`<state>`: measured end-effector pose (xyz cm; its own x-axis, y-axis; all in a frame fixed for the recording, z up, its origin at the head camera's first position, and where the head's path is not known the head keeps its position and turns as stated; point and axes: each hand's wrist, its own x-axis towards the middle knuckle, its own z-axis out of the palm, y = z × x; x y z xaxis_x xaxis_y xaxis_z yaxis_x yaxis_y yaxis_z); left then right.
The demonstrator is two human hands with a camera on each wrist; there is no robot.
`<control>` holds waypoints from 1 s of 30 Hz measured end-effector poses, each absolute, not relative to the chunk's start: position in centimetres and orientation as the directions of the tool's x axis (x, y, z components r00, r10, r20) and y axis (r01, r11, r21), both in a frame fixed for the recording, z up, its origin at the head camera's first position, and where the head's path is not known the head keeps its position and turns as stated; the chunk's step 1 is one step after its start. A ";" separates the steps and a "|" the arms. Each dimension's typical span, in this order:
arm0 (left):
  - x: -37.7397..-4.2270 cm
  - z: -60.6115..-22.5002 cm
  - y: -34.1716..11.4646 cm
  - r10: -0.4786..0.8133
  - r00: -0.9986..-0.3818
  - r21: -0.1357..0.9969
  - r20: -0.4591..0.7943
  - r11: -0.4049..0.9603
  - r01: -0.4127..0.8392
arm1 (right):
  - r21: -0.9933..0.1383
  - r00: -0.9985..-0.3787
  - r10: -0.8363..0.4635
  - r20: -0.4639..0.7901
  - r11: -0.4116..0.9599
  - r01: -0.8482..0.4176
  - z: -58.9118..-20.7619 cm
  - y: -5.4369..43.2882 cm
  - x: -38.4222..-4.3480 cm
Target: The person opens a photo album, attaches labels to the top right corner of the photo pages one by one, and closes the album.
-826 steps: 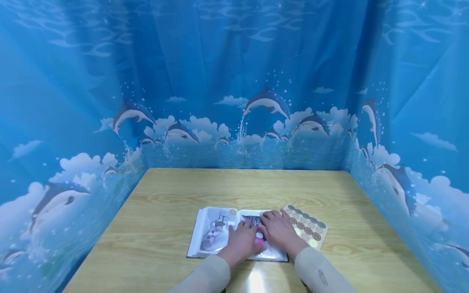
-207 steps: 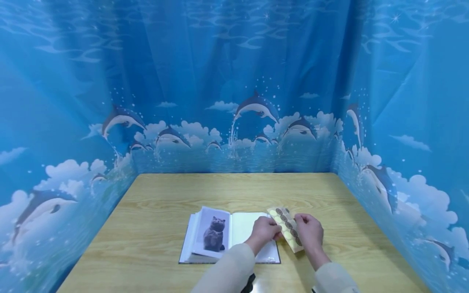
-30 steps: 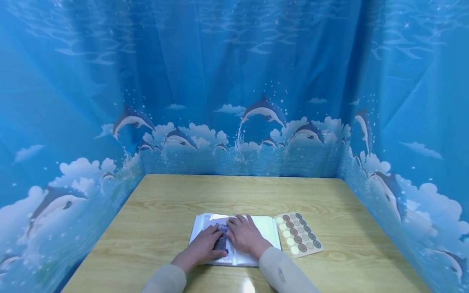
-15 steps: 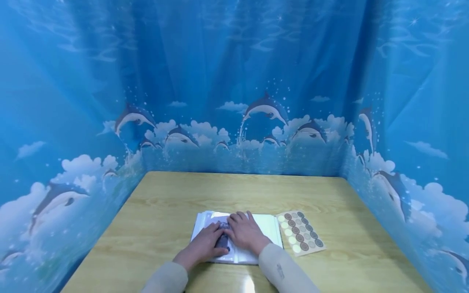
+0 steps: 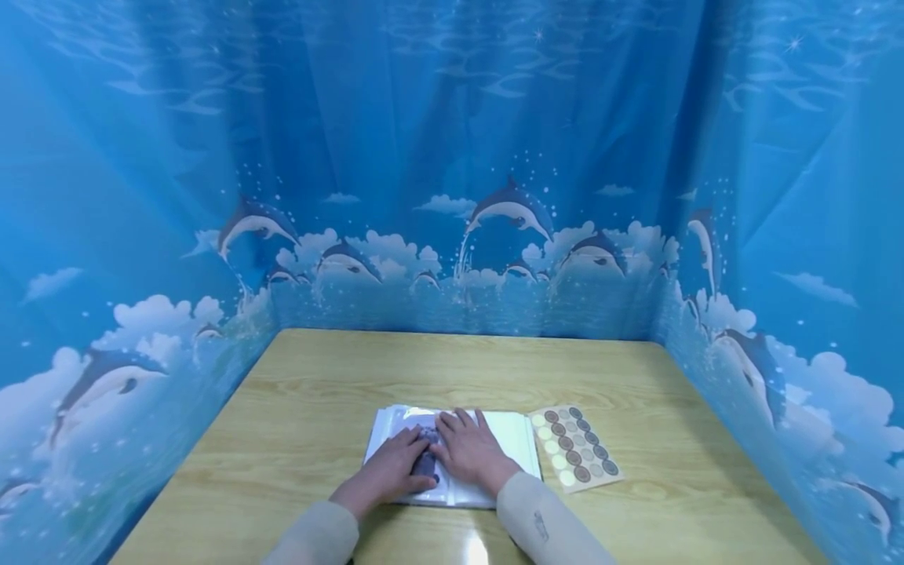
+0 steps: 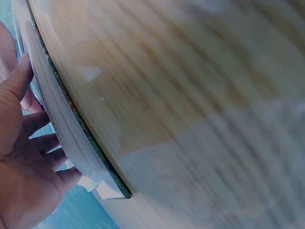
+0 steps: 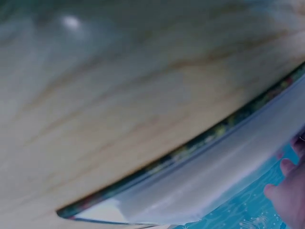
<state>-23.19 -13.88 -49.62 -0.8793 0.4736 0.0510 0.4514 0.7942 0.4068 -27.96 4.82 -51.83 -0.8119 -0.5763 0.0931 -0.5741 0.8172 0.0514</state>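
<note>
An open photo album (image 5: 519,439) lies near the table's front, its right page blank white. Its left page carries a grey cat photo (image 5: 425,464) under shiny clear film, partly covered by my hands. My left hand (image 5: 391,471) rests on the photo's left side, fingers extended; the left wrist view shows those fingers (image 6: 46,142) over the thick page edges. Close beside it, my right hand (image 5: 472,451) rests near the spine with fingers spread and thumb towards the photo. In the right wrist view only some fingertips (image 7: 288,167) show, past the album's patterned cover edge (image 7: 190,148).
Right of the album lies a sheet of round stickers (image 5: 575,447) in brown, tan and dark rows, with pale circles down its left side. The wooden table (image 5: 339,369) is enclosed by a blue dolphin-print curtain (image 5: 395,157) at the back and sides.
Earlier another spread with different photos was under my hands. Later both hands held the sticker sheet; now it lies on the table and they rest on the cat page. The last second shows little movement.
</note>
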 end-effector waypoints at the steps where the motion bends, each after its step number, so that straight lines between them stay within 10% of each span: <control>1: -23.2 -49.6 -13.9 0.474 -0.879 0.407 0.050 0.794 0.451 | 0.046 -0.814 -0.574 0.087 0.819 -0.572 -51.8 4.8 -27.9; 30: -23.7 -49.5 -13.7 0.449 -0.894 0.333 -0.005 0.844 0.422 | 0.045 -0.813 -0.572 0.111 0.820 -0.570 -51.9 4.9 -28.1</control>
<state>-23.73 -13.71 -49.54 -0.8937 0.4487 -0.0053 0.4215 0.8435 0.3328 -28.06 4.89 -51.92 -0.8130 -0.5716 0.1107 -0.5705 0.8201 0.0446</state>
